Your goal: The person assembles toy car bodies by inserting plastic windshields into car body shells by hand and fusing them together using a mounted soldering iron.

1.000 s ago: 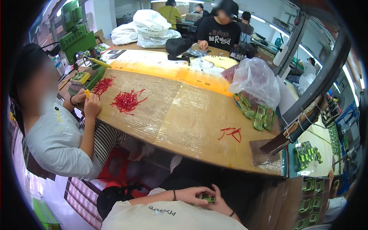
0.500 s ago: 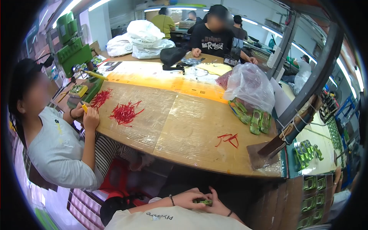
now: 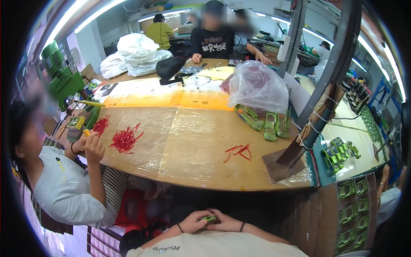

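Low at the table's front edge, in front of the cream shirt, my left hand [image 3: 195, 221] has its fingers closed round a small green part [image 3: 209, 219]. My right hand [image 3: 223, 221] meets it from the other side, its fingers also on the part. Both hands touch each other, and some fingertips are hidden. Above them on the table [image 3: 201, 162] lie a few thin red strips [image 3: 238, 151]. Larger green frames [image 3: 270, 126] lie farther back at the right, beside a clear plastic bag [image 3: 259, 88].
A co-worker [image 3: 72, 184] sits at the left with a yellow tool near red strips [image 3: 124, 139]. Another person [image 3: 214, 40] works across the table. A metal post [image 3: 314, 120] stands at the right, near a tray [image 3: 353, 214] of green frames. A green machine [image 3: 64, 81] stands back left.
The view has turned right and up. My hands have drawn closer together around the green part. The co-worker at the left has raised one hand slightly.
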Tool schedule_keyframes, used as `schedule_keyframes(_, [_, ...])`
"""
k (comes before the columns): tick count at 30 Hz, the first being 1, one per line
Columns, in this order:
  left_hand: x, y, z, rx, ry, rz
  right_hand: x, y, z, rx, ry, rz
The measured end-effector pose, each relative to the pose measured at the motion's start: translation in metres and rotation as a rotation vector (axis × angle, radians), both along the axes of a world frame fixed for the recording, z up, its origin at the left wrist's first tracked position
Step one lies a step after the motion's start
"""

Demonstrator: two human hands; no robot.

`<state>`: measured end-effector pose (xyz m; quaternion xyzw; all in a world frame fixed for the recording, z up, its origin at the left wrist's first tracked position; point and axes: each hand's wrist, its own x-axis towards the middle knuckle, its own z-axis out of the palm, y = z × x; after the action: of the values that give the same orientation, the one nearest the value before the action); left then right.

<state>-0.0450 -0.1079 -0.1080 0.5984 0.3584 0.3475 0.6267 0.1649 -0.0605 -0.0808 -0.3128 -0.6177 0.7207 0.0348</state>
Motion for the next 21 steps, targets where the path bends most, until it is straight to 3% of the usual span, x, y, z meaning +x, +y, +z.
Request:
schedule_keyframes(4, [0.000,-0.002,-0.003,-0.043,-0.120,0.063,0.003,-0.001,-0.007,-0.087,0.018,0.041])
schedule_keyframes(7, [-0.001,0.006,0.023,0.020,-0.087,-0.031,0.013,-0.004,-0.014,-0.125,0.231,0.046])
schedule_keyframes(10, [-0.001,0.017,0.046,0.135,0.044,-0.075,0.034,-0.005,-0.009,-0.462,0.412,-0.099])
schedule_keyframes(11, [0.001,0.020,0.049,0.171,0.020,-0.094,0.044,-0.004,-0.001,-0.445,0.373,-0.109])
schedule_keyframes(14, [0.012,0.029,0.072,0.238,-0.116,-0.188,0.094,0.008,0.027,-0.152,0.352,0.071])
schedule_keyframes(16, [0.017,0.032,0.082,0.199,-0.177,-0.249,0.131,0.013,0.062,-0.010,0.403,0.057])
schedule_keyframes(18, [0.022,0.035,0.086,0.153,-0.244,-0.302,0.166,0.012,0.106,0.234,0.350,-0.073])
schedule_keyframes(21, [0.031,0.038,0.081,-0.009,-0.422,-0.344,0.192,0.005,0.140,0.447,0.338,-0.662])
